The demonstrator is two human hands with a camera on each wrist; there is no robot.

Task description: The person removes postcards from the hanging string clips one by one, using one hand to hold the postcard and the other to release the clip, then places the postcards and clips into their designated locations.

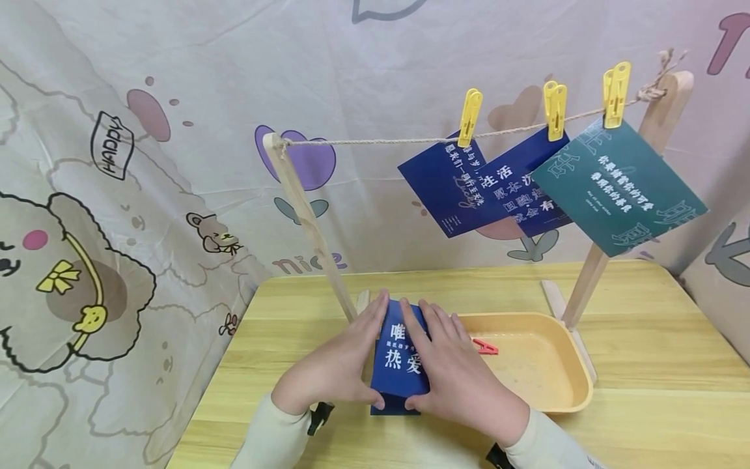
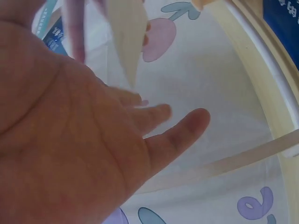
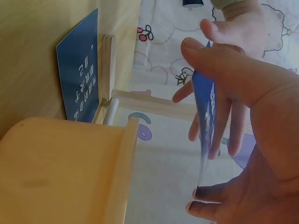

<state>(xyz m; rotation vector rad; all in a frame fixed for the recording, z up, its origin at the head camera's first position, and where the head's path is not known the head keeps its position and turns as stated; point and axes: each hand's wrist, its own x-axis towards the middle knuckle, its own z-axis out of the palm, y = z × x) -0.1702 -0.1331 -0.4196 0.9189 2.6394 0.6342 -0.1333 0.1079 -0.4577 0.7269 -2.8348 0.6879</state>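
A blue card (image 1: 391, 378) with white lettering is held above the table by my right hand (image 1: 469, 378), its thumb and fingertips on opposite edges. My left hand (image 1: 334, 368) is on the card's other side, fingers spread and extended; the right wrist view shows the left palm (image 3: 247, 28) behind the card. Whether the left fingertips touch it, I cannot tell. A second dark blue card (image 3: 79, 70) lies on the table below, mostly hidden by the held one in the head view.
A yellow tray (image 1: 586, 384) stands to the right, with a red clothespin (image 1: 485, 346) inside. Behind, a twine line (image 1: 375, 141) runs between wooden posts (image 1: 313, 228). From it hang two blue cards (image 1: 448, 195) and a green card (image 1: 621, 189), clipped by yellow clothespins (image 1: 470, 117).
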